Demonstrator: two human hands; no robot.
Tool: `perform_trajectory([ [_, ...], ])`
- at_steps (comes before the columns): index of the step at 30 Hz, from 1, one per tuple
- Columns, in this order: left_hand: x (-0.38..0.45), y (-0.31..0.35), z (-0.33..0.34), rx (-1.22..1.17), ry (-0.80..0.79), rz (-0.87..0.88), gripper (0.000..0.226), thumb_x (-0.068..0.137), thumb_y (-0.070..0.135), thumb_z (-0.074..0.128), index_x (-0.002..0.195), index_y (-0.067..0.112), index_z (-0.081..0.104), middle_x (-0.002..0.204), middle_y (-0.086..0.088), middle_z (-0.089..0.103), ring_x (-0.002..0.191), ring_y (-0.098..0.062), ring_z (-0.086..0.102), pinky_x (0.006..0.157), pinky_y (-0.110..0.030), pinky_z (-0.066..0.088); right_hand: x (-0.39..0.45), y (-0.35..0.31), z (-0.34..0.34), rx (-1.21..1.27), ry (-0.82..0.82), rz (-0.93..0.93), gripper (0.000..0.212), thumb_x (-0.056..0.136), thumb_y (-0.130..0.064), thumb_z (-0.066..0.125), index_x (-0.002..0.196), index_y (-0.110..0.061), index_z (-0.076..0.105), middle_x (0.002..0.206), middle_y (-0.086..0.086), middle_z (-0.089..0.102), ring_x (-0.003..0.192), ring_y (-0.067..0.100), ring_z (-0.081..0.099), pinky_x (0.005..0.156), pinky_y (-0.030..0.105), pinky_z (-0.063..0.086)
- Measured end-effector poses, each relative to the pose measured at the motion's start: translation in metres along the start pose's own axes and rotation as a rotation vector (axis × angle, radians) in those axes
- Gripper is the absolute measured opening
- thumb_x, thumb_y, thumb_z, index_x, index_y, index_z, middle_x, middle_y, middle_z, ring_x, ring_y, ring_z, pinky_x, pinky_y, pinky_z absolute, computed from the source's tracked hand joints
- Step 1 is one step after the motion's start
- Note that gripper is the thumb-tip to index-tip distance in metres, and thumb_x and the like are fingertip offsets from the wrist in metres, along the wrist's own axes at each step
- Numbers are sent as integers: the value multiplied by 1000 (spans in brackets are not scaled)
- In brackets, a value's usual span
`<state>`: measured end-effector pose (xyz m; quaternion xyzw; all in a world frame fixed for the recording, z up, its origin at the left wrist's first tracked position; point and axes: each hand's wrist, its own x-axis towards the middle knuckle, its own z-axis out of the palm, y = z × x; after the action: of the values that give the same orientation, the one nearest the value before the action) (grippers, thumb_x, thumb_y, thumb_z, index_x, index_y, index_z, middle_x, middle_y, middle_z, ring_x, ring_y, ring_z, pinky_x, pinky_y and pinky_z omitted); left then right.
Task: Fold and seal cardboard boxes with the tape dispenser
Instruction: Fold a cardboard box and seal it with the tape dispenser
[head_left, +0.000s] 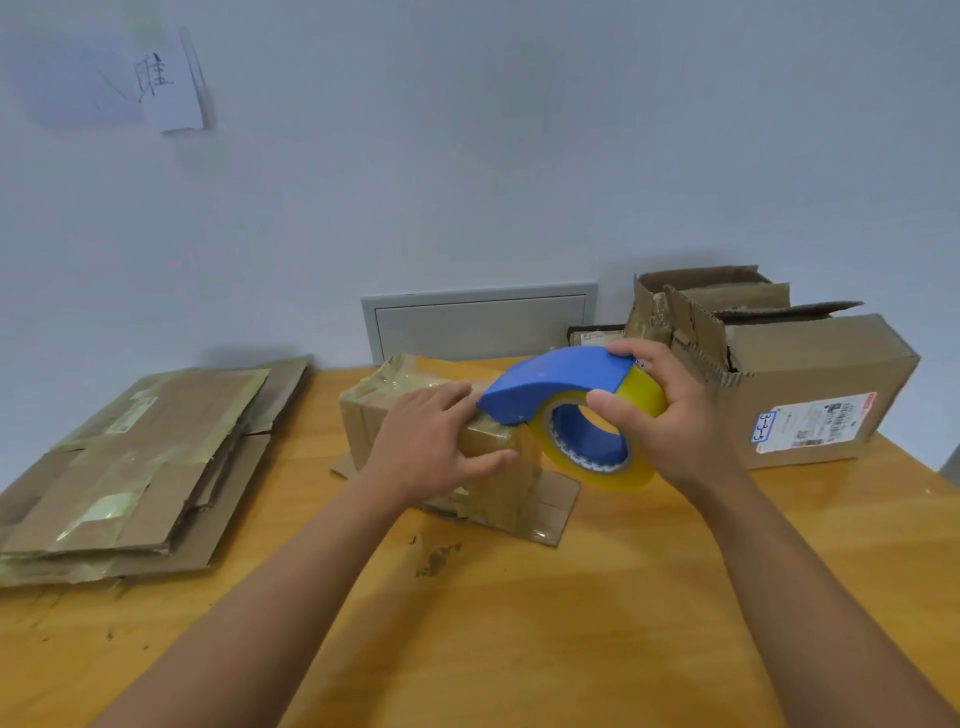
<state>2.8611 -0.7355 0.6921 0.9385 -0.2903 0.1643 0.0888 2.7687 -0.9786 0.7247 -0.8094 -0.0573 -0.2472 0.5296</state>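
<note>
Right hand (670, 415) has a curled grip round the blue tape dispenser (563, 376) and its yellowish roll, nose touching the small cardboard box (441, 452) mid-table; left hand (431, 441) lies flat, fingers straight, pressing that box's top; flattened cardboard stack (140, 467) sits left of the box; bigger open box (810, 384) right of it, all on the wooden table (519, 623).

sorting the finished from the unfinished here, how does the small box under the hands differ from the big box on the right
The small box is closed and streaked with tape; the big box has its top flaps standing open with torn edges. The small box sits mid-table, with the left hand resting on it and the tape dispenser, gripped by the right hand, touching its top; the big box stands untouched by the wall. The big box carries a white shipping label. Both are brown cardboard.
</note>
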Motion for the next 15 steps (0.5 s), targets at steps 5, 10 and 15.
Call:
perform_trajectory([
  [5, 16, -27, 11, -60, -10, 146, 73, 83, 64, 44, 148, 30, 43, 155, 9, 40, 140, -14, 38, 115, -37, 32, -9, 3, 21, 4, 18, 1, 46, 68, -64, 67, 109, -57, 47, 111, -31, 52, 103, 3, 56, 78, 24, 50],
  [10, 20, -33, 20, -86, 76, 235, 59, 89, 68, 49, 139, 36, 54, 141, 14, 56, 128, -15, 52, 97, -34, 45, -24, 3, 34, -11, 3, -10, 49, 77, -48, 63, 121, -59, 44, 108, -51, 46, 102, -14, 52, 75, 6, 45],
  [15, 23, -32, 16, -118, 96, 251, 54, 87, 62, 51, 133, 37, 60, 138, 16, 57, 122, -10, 56, 87, -26, 45, -25, 7, 28, 35, -12, 39, 52, 74, -45, 65, 124, -53, 51, 114, -41, 51, 105, -11, 54, 77, 7, 46],
])
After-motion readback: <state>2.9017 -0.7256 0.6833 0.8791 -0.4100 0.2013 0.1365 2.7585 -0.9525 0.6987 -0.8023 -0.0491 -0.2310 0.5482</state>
